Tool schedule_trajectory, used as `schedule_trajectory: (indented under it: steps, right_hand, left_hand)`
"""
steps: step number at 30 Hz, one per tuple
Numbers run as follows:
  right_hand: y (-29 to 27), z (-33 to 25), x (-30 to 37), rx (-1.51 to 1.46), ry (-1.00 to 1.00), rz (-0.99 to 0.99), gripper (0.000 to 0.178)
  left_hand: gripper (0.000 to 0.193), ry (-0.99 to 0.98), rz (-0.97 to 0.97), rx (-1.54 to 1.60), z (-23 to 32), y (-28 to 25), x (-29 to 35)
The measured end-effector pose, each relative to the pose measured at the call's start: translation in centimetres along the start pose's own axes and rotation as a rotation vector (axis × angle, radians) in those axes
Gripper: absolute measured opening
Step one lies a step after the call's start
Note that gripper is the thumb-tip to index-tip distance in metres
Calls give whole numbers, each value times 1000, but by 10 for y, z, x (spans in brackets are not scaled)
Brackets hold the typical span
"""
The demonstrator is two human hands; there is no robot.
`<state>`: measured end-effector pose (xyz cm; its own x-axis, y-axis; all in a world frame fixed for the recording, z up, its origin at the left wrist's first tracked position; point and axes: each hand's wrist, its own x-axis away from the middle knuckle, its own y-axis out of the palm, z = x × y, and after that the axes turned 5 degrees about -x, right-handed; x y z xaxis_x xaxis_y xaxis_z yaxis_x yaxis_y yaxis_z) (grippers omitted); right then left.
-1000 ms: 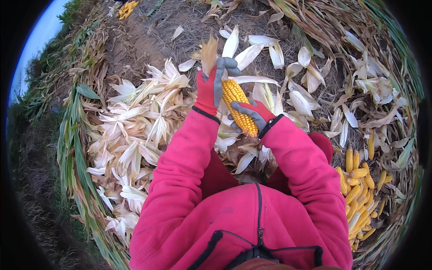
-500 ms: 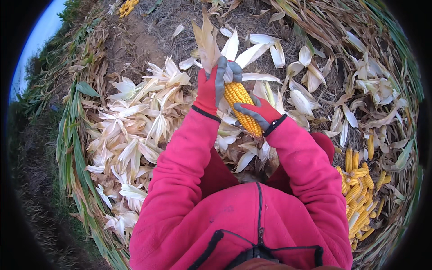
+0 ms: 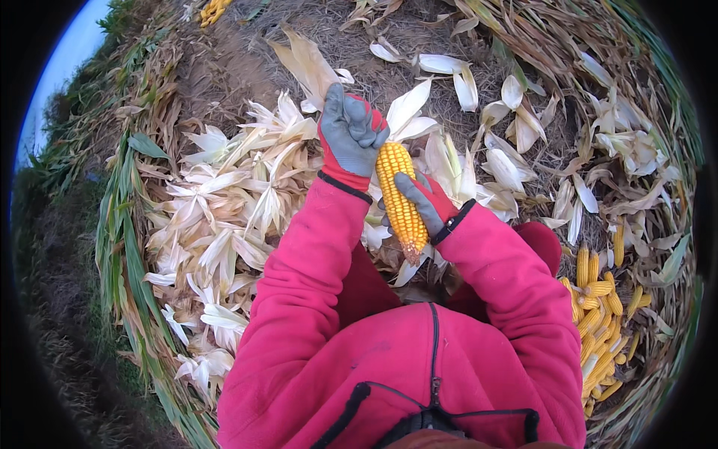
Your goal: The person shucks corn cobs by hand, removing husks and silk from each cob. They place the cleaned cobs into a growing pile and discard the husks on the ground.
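A yellow ear of corn [image 3: 398,191], bare of husk, is tilted in front of me with its stub end toward my body. My right hand [image 3: 426,200], in a red and grey work glove, is closed around its lower half. Close to the ear's far end, my left hand [image 3: 351,131] is turned palm up in the same kind of glove, its fingers curled shut. A dry tan husk [image 3: 305,61] sticks out beyond the left hand, gripped in it. White husk leaves [image 3: 407,108] lie just behind the ear.
A big heap of pale husks [image 3: 224,202] spreads on the left. At the lower right lies a pile of husked ears [image 3: 600,329]. Dry cornstalks [image 3: 538,52] ring the right and far right, with loose husks on the soil. More ears [image 3: 214,12] lie far left.
The husk has come away from the ear in my left hand, which has moved left and turned palm up. My right hand still holds the ear, now more upright and slightly nearer me.
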<state>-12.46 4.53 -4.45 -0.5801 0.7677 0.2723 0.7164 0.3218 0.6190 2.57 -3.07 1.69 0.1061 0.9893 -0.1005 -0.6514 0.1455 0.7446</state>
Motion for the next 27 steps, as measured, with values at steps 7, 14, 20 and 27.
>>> schedule_trajectory:
  steps: [7, 14, 20, 27]
  right_hand:
    - [-1, -1, -2, -850, 258, -393, 76]
    - [-44, -58, -7, -644, -177, 178, 71]
    - [-50, -88, 14, -589, -395, 183, 57]
    - [-24, -72, 19, 75, -492, 308, 59]
  left_hand:
    - [51, -27, -360, 266, 28, 0, 1]
    - [42, -225, 71, -1003, 52, -25, 7]
    - [61, 156, -151, -2127, 23, -60, 10]
    - [49, -319, -245, -977, -23, -17, 11]
